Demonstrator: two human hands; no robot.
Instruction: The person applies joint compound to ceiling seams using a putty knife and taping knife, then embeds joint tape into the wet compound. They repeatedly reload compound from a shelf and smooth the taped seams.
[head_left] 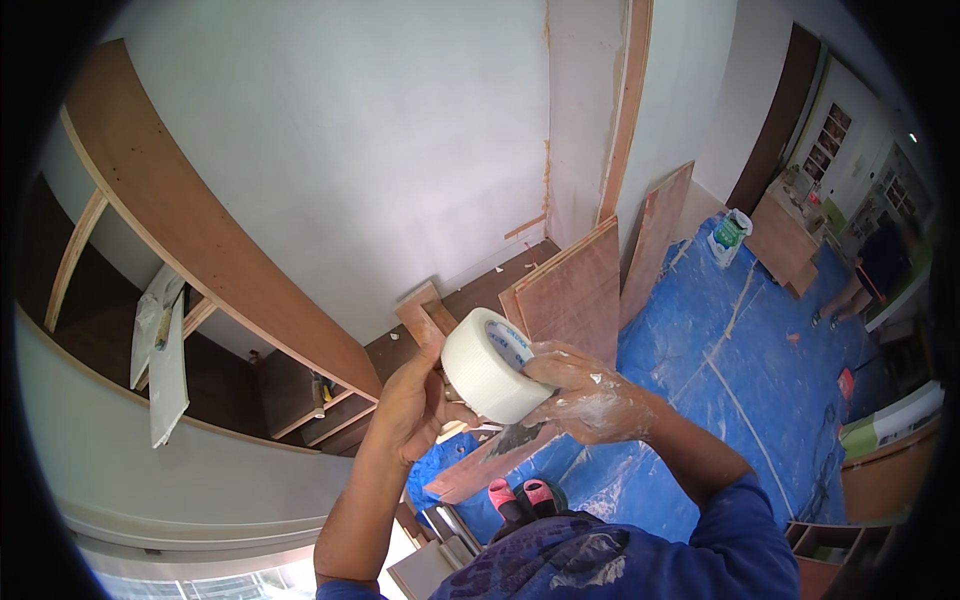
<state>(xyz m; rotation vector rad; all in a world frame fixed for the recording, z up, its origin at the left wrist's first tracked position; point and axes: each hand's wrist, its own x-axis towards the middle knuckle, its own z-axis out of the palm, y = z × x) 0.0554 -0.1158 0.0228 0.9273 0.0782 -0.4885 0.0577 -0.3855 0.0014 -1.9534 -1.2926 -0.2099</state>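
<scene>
while both forearms come up from the blue shirt (580, 560) at the lower edge, the left hand (408, 405) and the right hand (598, 397) close around a roll of white mesh tape (475, 372), held in the air in front of the body. the left hand grasps the roll's left side, its fingers curling beneath; the right hand, smeared with white residue, grips the opposite side, with fingers at the mouth of the core. blue print lines that core. below the hands, pink-and-black footwear (538, 492) stands beside a reddish wooden board (465, 478) bearing a dark patch. a blue plastic sheet (690, 420) covers the floor and runs away to the right. at the left, a wooden cabinet frame (215, 245) shows dark compartments; a white panel piece (172, 380) lies tilted across its openings, and a tool too small to identify rests farther right within it. beyond the roll, plywood sheets (572, 295) lean near the corner of a pale wall (380, 150), with another tall board (655, 235) just beside them. farther off stand a white-and-green bag (730, 238) and a wooden worktable (780, 240); at far right is another person (880, 262) in dark clothing.
</scene>
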